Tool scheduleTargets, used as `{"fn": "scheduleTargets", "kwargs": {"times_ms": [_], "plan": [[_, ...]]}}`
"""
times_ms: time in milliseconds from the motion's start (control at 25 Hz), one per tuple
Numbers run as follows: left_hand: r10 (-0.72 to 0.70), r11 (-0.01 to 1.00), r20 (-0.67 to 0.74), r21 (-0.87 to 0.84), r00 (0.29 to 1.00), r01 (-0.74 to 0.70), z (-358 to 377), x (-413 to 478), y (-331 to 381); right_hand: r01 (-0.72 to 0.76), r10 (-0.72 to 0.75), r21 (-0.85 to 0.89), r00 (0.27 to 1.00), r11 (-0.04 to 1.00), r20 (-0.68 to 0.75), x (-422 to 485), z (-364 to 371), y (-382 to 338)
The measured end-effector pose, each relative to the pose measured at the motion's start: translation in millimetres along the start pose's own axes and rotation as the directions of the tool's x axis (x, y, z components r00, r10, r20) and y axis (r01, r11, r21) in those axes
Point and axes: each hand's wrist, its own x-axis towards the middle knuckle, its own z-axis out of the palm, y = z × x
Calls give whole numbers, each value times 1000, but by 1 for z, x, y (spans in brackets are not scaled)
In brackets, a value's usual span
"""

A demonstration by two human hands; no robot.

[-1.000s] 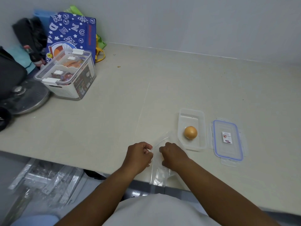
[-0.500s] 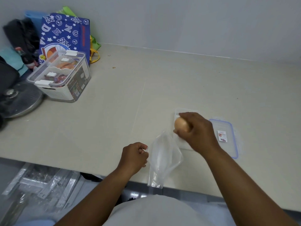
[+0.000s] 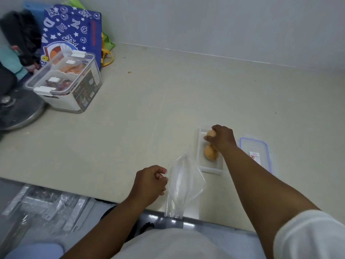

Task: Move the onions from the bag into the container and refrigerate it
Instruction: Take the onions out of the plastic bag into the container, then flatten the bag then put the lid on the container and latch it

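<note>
A clear rectangular container point(image 3: 210, 168) sits on the beige counter near its front edge. One brown onion point(image 3: 210, 153) lies inside it. My right hand point(image 3: 222, 140) is over the far end of the container, shut on a second onion point(image 3: 211, 133) held low inside the rim. My left hand point(image 3: 150, 182) pinches the left edge of a clear plastic bag point(image 3: 183, 184), which lies open just left of the container and looks empty. The container's blue-rimmed lid point(image 3: 254, 152) lies flat to the right.
A lidded white storage box point(image 3: 65, 85) with food stands at the back left, in front of a blue patterned tote bag point(image 3: 72, 32). A round metal lid point(image 3: 18, 113) lies at the left edge. Packaged items point(image 3: 46, 206) lie below the counter's front edge.
My right hand drew an onion out of the bag, carried it right and away over the container, and now holds it low at the far end. The left hand kept holding the bag.
</note>
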Motion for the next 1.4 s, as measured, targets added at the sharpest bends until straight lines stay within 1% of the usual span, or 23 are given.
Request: {"fn": "scheduleTargets", "kwargs": {"times_ms": [120, 280, 360, 440, 520, 560, 640, 720, 800, 840, 920, 1000, 1080, 1160, 1280, 1320, 1400], "plan": [[-3, 1000, -5, 0, 1000, 3, 0, -1, 1, -13, 14, -25, 1000, 1000, 28, 6, 13, 11], [-10, 1000, -24, -5, 1000, 10, -1, 0, 0, 46, -40, -124, 998, 991, 49, 4, 20, 15], [-15, 1000, -22, -13, 1000, 14, -1, 0, 0, 92, -91, -126, 996, 988, 14, -7, 17, 8], [-9, 1000, -17, -18, 1000, 8, -2, 1, 0, 187, -193, -66, 975, 980, -113, -30, 14, -1], [1, 1000, -18, -27, 1000, -2, -4, 1, -1, 329, -312, 25, 917, 944, -249, -66, 15, -6], [4, 999, -19, -35, 1000, -4, -5, 2, -2, 392, -360, 68, 891, 917, -278, -86, 17, -6], [6, 999, -27, -43, 1000, -7, -6, 3, -4, 460, -410, 177, 875, 870, -255, -129, 24, 1], [0, 999, -42, -53, 999, -2, -6, 6, -5, 473, -433, 286, 880, 833, -194, -165, 35, 10], [-22, 996, -50, -85, 999, 18, -6, 8, -7, 494, -490, 316, 866, 810, -98, -190, 48, 14], [-28, 996, -47, -84, 999, 24, -6, 8, -7, 515, -528, 288, 849, 808, -36, -198, 54, 13], [-14, 1000, -19, -24, 1000, 13, -7, 8, -8, 577, -592, 156, 803, 802, 72, -203, 65, 7], [-5, 1000, 29, 18, 1000, 5, -7, 7, -10, 654, -647, -25, 753, 756, 115, -202, 74, -2], [6, 995, 21, 98, 1000, -8, -8, 11, -19, 692, -673, -136, 722, 709, 161, -201, 82, -10], [12, 987, -35, 163, 999, -6, -12, 19, -31, 695, -671, -161, 719, 700, 181, -202, 86, -12], [-19, 980, -113, 196, 993, 41, -23, 29, -49, 661, -646, -142, 750, 737, 142, -208, 89, -4], [-30, 975, -114, 216, 993, 54, -26, 31, -55, 655, -640, -147, 756, 742, 139, -211, 90, 1], [-25, 966, -84, 253, 996, 45, -29, 28, -68, 674, -655, -190, 738, 714, 160, -219, 96, 11]]}}
